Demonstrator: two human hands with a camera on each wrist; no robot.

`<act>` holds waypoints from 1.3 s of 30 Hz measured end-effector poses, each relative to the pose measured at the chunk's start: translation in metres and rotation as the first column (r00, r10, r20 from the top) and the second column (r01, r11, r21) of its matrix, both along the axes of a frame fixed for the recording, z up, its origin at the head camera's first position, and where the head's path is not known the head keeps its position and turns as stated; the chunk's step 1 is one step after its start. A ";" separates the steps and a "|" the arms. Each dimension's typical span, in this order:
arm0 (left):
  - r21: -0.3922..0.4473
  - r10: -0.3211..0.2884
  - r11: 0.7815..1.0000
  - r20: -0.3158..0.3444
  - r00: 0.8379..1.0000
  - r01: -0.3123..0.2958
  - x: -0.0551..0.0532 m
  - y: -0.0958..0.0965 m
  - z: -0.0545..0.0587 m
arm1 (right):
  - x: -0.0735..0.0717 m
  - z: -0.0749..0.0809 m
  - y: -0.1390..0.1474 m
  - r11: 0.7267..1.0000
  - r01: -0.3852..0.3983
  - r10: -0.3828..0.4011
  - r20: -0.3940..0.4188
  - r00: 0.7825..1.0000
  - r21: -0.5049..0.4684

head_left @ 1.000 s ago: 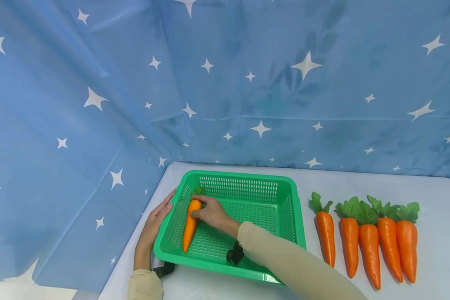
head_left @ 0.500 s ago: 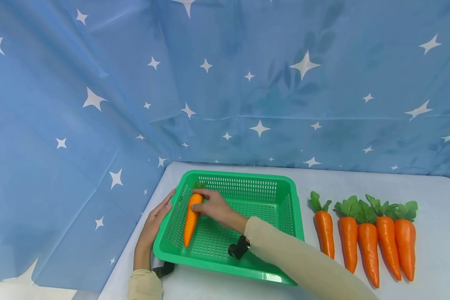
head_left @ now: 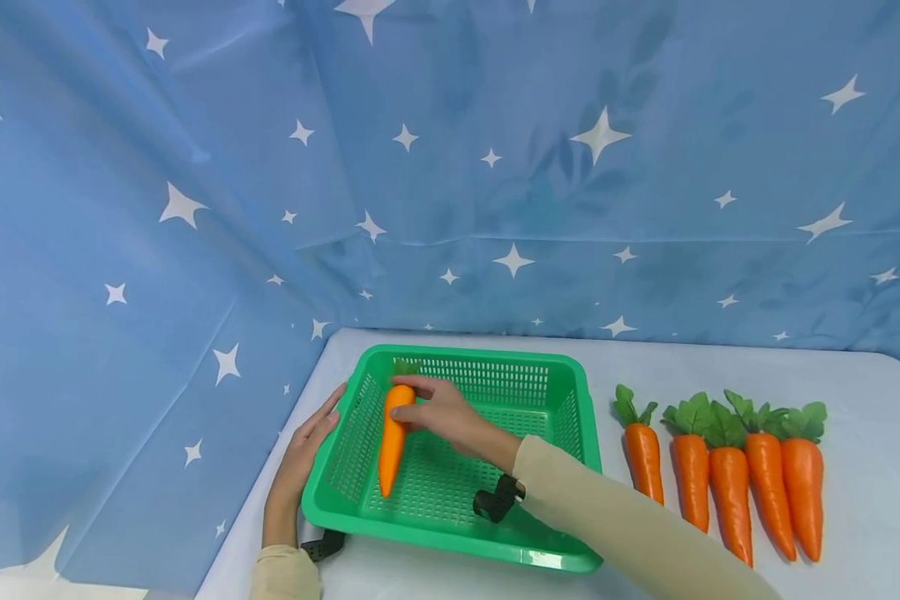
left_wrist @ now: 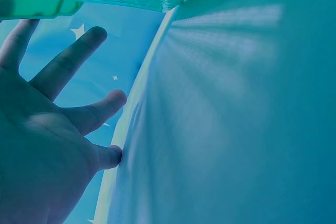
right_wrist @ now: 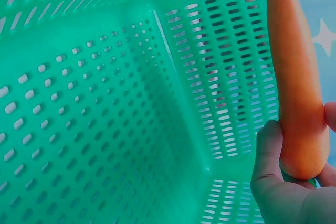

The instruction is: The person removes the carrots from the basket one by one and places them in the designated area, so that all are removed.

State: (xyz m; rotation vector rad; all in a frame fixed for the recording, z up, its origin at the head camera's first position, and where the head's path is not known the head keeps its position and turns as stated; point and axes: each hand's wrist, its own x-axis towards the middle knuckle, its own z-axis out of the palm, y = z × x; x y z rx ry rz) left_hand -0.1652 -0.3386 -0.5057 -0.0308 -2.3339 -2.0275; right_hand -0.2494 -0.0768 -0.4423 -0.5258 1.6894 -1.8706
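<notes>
My right hand (head_left: 450,417) pinches an orange carrot (head_left: 392,446) near its leafy top, thumb on one side and fingers on the other. The carrot stands out over the left part of a green plastic basket (head_left: 450,543), its tip pointing toward the near side. In the right wrist view the same carrot (right_wrist: 296,72) shows in front of the slotted basket wall, held low by its thick end. Against the basket's left rim, my left hand (head_left: 303,450) rests with straight fingers. Its fingers (left_wrist: 71,61) look spread beneath the rim in the left wrist view.
Several more carrots (head_left: 731,492) with green leaves lie side by side on the white table (head_left: 870,467), right of the basket. A blue star-patterned cloth (head_left: 450,183) hangs behind and to the left. Black wrist cameras (head_left: 498,498) sit at both wrists.
The right hand has lifted the carrot a little and shifted it right, off the basket's left wall. The left hand stays at the rim. The head view has turned slightly.
</notes>
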 end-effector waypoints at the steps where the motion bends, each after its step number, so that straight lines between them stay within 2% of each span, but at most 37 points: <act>1: 0.000 0.000 1.000 -0.002 1.000 0.000 0.000 0.000 0.000 | 0.000 0.001 0.002 1.000 0.001 -0.001 0.000 1.000 -0.003; 12: -0.067 0.009 0.998 -0.044 0.999 -0.012 0.003 0.000 -0.005 | -0.003 0.008 0.027 0.999 -0.003 0.003 0.007 1.000 -0.054; 28: -0.057 -0.026 0.998 -0.070 0.997 0.022 -0.002 0.002 -0.003 | -0.008 0.023 0.080 0.999 0.014 -0.015 -0.028 0.999 -0.033; 33: -0.080 -0.021 0.997 -0.081 0.996 0.015 -0.001 0.001 -0.002 | -0.007 0.025 0.090 0.998 0.024 -0.025 -0.013 1.000 -0.049; 39: -0.057 -0.018 0.998 -0.064 0.998 0.014 0.000 0.001 -0.002 | -0.007 0.026 0.105 0.996 0.040 -0.040 0.000 0.999 -0.076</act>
